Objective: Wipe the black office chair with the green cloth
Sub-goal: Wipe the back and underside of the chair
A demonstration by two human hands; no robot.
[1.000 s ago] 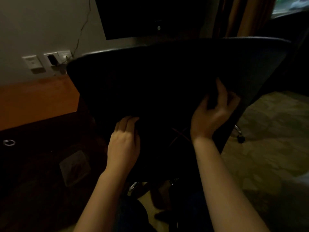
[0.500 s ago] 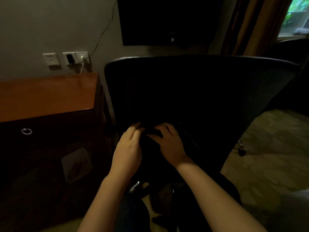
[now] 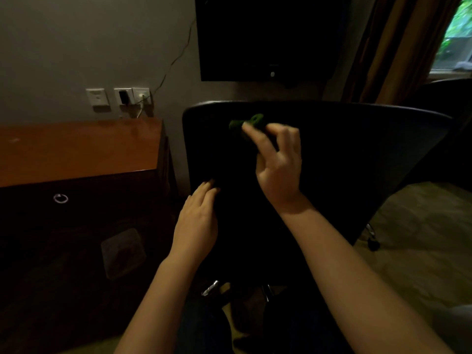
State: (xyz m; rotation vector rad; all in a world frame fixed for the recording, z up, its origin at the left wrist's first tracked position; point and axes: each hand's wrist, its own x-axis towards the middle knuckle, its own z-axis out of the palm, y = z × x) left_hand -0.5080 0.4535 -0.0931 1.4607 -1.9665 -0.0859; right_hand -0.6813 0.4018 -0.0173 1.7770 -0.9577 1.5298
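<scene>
Fingers (image 3: 258, 139) of the right hand (image 3: 279, 169) curl forward and pinch the cloth (image 3: 247, 123), a small green wad that shows just above the fingertips, a little above the middle of the frame. The wad lies against the upper part of the chair (image 3: 344, 154) back, just below its top edge and towards its left side. In this dim light it is hard to tell how much of the cloth hangs below the fingers; it may merge with the black surface. The bare right forearm runs down to the lower right corner.

The left hand (image 3: 196, 221) sits lower, left of centre. Its fingers (image 3: 208, 190) are straight and close together, with the tips laid on the chair back near its left edge, and it holds nothing. Its forearm drops to the bottom edge of the frame.

The chair back fills the centre and right of the frame, wide at the top and narrowing downward. A caster (image 3: 373, 245) shows under it at the right.

A desk (image 3: 76, 149) with a brown top stands at the left, just beside the chair. Its dark front carries a ring pull (image 3: 60, 198). Sockets (image 3: 120, 97) sit on the wall above the desk in the upper left. A cable (image 3: 176, 57) rises from them towards the TV (image 3: 268, 34) at top centre. A curtain (image 3: 383, 47) hangs in the upper right beside a window (image 3: 458, 34) in the corner. Pale carpet (image 3: 421, 238) covers the lower right.
</scene>
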